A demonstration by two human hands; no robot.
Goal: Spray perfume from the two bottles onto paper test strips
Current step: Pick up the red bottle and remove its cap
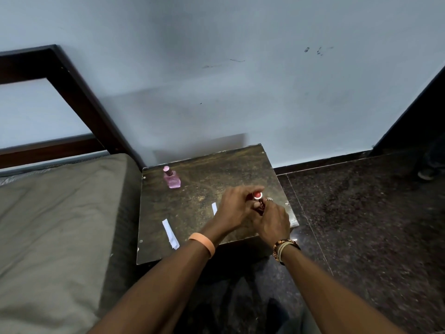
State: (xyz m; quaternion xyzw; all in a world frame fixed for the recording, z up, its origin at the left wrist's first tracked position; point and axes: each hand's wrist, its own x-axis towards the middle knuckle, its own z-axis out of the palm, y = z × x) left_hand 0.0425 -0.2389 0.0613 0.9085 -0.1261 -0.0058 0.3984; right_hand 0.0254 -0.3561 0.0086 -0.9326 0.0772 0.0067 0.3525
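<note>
A pink perfume bottle [172, 177] stands upright at the far left of the small dark table [199, 169]. A red-capped dark bottle [258, 199] is held over the table's right side by both hands. My left hand [234, 207] grips its red cap from the left. My right hand [272, 219] wraps the bottle's body from below and mostly hides it. One white paper strip [170, 233] lies near the front left edge. A second strip [214, 208] pokes out from behind my left hand.
A bed with a grey-brown mattress [55, 225] and dark wooden headboard [79, 92] stands to the left of the table. The pale wall [240, 68] is right behind it. Dark speckled floor [361, 225] lies to the right.
</note>
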